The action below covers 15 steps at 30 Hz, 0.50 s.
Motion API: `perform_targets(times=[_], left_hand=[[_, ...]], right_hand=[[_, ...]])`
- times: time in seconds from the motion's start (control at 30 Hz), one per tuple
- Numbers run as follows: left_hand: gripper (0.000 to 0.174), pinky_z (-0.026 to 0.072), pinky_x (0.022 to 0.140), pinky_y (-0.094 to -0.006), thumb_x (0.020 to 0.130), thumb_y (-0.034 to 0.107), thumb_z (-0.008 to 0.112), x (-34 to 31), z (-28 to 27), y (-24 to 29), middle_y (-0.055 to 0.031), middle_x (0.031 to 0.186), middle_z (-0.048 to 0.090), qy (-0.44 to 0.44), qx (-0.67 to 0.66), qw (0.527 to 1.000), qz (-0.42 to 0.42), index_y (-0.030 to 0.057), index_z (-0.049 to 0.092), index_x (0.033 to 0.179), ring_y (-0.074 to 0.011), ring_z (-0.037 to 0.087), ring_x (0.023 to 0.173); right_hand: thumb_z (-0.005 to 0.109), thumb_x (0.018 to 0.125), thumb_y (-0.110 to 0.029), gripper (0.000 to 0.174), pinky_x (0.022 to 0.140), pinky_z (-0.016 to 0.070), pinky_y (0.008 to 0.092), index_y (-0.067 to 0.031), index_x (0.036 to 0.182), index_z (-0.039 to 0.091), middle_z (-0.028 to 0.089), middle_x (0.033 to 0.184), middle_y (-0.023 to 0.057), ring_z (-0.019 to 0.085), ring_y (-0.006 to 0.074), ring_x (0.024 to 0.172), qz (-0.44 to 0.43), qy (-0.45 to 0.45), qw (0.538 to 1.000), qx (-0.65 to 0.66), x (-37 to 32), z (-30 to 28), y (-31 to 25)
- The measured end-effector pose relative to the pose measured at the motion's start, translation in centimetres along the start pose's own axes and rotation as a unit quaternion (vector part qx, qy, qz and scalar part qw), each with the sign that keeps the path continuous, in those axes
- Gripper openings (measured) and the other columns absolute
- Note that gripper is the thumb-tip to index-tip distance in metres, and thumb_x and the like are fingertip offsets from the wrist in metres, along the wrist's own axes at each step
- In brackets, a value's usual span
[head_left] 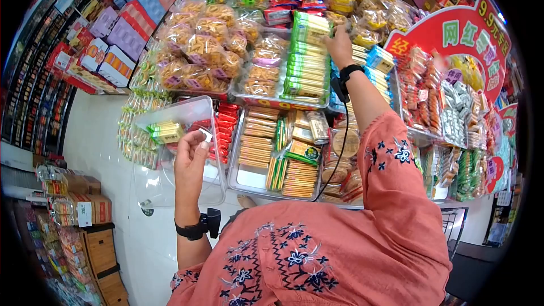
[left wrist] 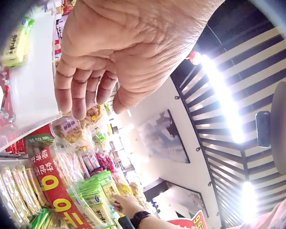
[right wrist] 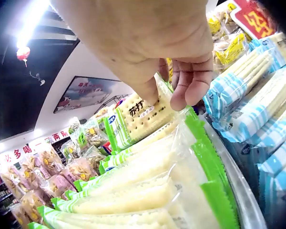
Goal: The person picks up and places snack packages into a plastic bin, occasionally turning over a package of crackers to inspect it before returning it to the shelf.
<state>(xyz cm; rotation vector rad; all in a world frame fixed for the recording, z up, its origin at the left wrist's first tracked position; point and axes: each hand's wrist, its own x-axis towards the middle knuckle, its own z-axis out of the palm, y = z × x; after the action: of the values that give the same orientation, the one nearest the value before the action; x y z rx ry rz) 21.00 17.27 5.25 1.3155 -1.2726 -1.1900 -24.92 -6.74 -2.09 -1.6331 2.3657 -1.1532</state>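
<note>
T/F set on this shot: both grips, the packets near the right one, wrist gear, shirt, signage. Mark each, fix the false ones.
1. The right-hand grip is on a green-ended cracker packet. True.
2. The left-hand grip holds a red packet. False: it holds nothing.
3. In the head view, blue-and-white packets lie left of the right-hand grip. False: they lie to its right.
4. Each wrist wears a black band. True.
5. The shirt is plain green. False: it is coral with dark embroidery.
6. A red sign in the head view shows 9.9. True.
</note>
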Motion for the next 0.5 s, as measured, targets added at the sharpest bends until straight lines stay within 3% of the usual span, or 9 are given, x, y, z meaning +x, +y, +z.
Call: perform_targets(times=[0.27,0.43,0.47,0.5], left_hand=[[0.028,0.0483,0.09,-0.0263,0.099,0.014,0.06,-0.8,-0.3,-0.3,-0.0059,0.113,0.061,-0.003,0.024,1.0,-0.01,-0.0009,0.057,0.123,-0.0118,0.057,0.102],[0.03,0.0484,0.09,-0.0268,0.099,0.015,0.06,-1.1,-1.5,-1.3,-0.0069,0.115,0.062,0.006,0.035,0.999,0.007,-0.0003,0.057,0.125,-0.0125,0.058,0.103],[0.03,0.049,0.09,-0.0278,0.099,0.015,0.06,-1.0,-2.2,-1.6,-0.0065,0.113,0.062,0.012,0.052,0.998,0.018,-0.0002,0.056,0.125,-0.0129,0.059,0.101],[0.03,0.0489,0.088,-0.0272,0.099,0.015,0.06,-1.1,-2.8,-0.9,-0.0054,0.11,0.062,0.018,0.058,0.998,0.021,0.0,0.056,0.125,-0.0123,0.059,0.097]], right_hand=[[0.077,0.082,-0.031,0.051,0.085,0.0512,0.0528,-0.0042,0.119,0.054,0.063,0.11,0.0282,0.063,0.0461,0.102,0.016,-0.027,0.999,-0.03,0.1,-0.4,-0.1],[0.078,0.08,-0.032,0.059,0.089,0.0514,0.0526,0.0043,0.119,0.051,0.062,0.116,0.0321,0.062,0.048,0.106,-0.044,0.002,0.999,-0.02,1.1,0.4,1.6],[0.079,0.079,-0.033,0.062,0.092,0.0501,0.052,0.0075,0.117,0.052,0.06,0.117,0.0335,0.061,0.0481,0.108,-0.008,-0.021,1.0,-0.021,1.6,0.2,1.5],[0.079,0.079,-0.032,0.06,0.091,0.0506,0.0519,0.0075,0.116,0.053,0.062,0.114,0.0341,0.062,0.0479,0.107,-0.042,-0.001,0.999,-0.022,1.4,-0.3,1.3]])
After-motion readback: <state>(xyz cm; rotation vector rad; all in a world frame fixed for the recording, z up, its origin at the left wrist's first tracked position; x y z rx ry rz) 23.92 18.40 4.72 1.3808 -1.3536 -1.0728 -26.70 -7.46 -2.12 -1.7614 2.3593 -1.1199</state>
